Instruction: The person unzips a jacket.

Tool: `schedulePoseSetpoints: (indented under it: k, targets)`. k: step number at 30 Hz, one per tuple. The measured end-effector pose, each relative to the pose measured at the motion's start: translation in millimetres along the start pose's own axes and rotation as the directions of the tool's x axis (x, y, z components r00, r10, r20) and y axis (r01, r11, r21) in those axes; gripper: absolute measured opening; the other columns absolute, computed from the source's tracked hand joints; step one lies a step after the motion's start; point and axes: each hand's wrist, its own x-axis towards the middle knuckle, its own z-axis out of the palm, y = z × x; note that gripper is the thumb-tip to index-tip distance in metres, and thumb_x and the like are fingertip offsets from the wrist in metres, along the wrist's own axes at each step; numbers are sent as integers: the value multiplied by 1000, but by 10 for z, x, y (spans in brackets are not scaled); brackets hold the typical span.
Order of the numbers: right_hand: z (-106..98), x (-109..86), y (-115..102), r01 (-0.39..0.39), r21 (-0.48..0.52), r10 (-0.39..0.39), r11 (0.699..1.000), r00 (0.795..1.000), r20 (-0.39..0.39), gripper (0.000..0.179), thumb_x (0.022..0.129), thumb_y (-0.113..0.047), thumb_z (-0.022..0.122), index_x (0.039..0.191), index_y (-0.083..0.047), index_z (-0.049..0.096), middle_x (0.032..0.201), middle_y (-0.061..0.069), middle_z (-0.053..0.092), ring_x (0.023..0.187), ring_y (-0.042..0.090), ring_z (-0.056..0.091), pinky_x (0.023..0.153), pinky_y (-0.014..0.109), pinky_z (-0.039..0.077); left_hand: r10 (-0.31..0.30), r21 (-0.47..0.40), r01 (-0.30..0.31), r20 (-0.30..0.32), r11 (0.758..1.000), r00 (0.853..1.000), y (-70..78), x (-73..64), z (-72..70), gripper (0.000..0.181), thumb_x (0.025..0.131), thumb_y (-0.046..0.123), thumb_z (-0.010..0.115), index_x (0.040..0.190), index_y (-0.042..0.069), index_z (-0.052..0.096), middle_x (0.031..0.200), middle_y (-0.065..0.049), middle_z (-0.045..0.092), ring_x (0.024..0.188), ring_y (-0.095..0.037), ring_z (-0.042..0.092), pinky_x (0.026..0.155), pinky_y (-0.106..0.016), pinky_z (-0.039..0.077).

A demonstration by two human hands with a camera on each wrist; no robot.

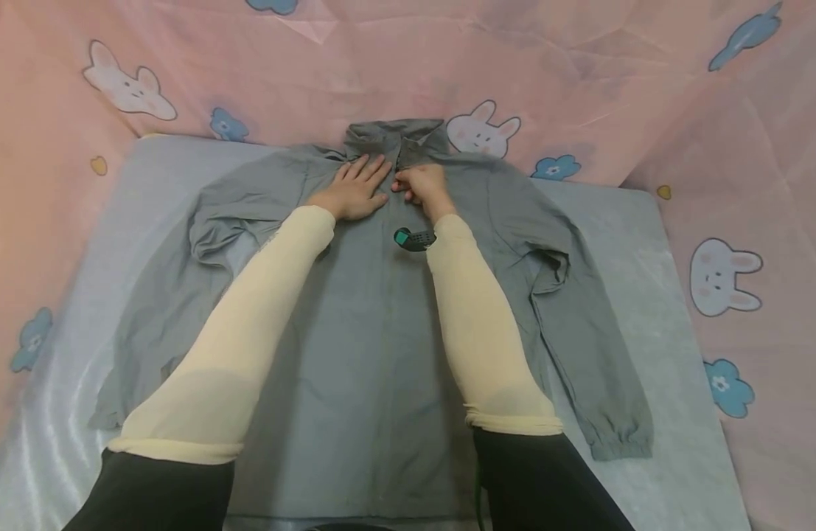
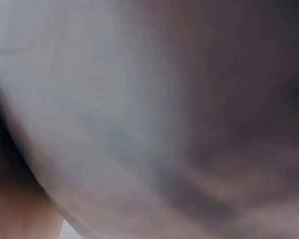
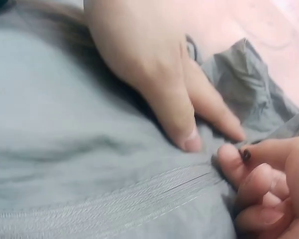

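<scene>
A grey jacket (image 1: 348, 354) lies front up, its collar (image 1: 374, 134) at the far end and its sleeves spread to either side. My left hand (image 1: 354, 193) rests flat on the upper chest beside the front opening, fingers spread toward the collar. Just right of it, my right hand (image 1: 426, 186) pinches a small dark zipper pull (image 3: 245, 155) between thumb and forefinger, the other fingers curled. In the right wrist view the zipper (image 3: 114, 211) runs up to these fingertips, its teeth joined below them. Blurred grey and dark patches fill most of the left wrist view.
Under the jacket is a table with a pale, shiny cover (image 1: 646, 295). Pink cloth (image 1: 394, 66) printed with rabbits and blue flowers hangs behind and at both sides. A small black device with a green end (image 1: 402, 237) sits at my right wrist.
</scene>
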Motion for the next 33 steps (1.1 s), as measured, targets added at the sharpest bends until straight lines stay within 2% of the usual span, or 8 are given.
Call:
schedulePoseSetpoints:
  k: [5, 12, 20, 24, 27, 30, 33]
  targets:
    - [-7, -43, -52, -73, 28, 73, 997, 997, 4, 23, 95, -12, 64, 112, -1, 74, 63, -2, 69, 41, 6, 47, 45, 18, 40, -31, 4, 31, 32, 1000, 999, 26, 24, -7, 64, 107, 49, 16, 158, 26, -15, 166, 4, -23, 156, -25, -20, 127, -50, -11]
    - [-2, -59, -71, -149, 50, 149, 988, 989, -1, 23, 94, -11, 65, 114, -2, 74, 61, -2, 69, 39, 5, 43, 41, 18, 34, -38, 5, 38, 23, 999, 999, 34, 40, -11, 63, 107, 49, 15, 159, 27, -13, 166, 5, -21, 156, -25, -19, 127, -50, -10]
    - [1, -84, -54, -215, 51, 214, 975, 977, 18, 25, 94, -18, 68, 114, -4, 74, 60, -4, 71, 39, 3, 42, 41, 17, 33, -45, 4, 45, 31, 999, 999, 27, 21, -10, 63, 107, 49, 15, 158, 27, -15, 166, 5, -23, 156, -25, -20, 127, -49, -11]
    - [-6, -103, -39, -227, 46, 227, 973, 974, 20, 20, 94, -19, 69, 107, -5, 75, 59, -5, 71, 39, 3, 42, 40, 16, 33, -43, 0, 43, 36, 999, 998, 27, 26, -6, 63, 107, 48, 15, 158, 28, -15, 166, 5, -23, 155, -25, -21, 127, -50, -11]
    - [-16, -119, -25, -226, 35, 226, 973, 974, 17, 15, 93, -21, 70, 94, -8, 76, 58, -5, 70, 40, 3, 43, 40, 16, 34, -43, 2, 43, 37, 999, 998, 29, 32, 4, 62, 107, 48, 14, 158, 28, -16, 166, 5, -24, 155, -24, -21, 127, -50, -11]
    - [-24, -137, -5, -206, 1, 206, 979, 978, 21, 19, 94, -25, 69, 83, -10, 74, 58, -6, 69, 41, 2, 44, 41, 16, 35, -45, -4, 45, 32, 999, 998, 29, 34, 13, 63, 107, 49, 15, 158, 28, -15, 166, 6, -23, 155, -24, -21, 127, -50, -12]
    - [-26, -160, 17, -188, -30, 189, 982, 982, 32, 22, 95, -27, 68, 81, -11, 73, 59, -7, 69, 42, 2, 45, 43, 16, 36, -46, -9, 47, 26, 999, 999, 20, 43, 20, 63, 107, 49, 15, 158, 29, -15, 166, 6, -23, 155, -24, -21, 127, -50, -12]
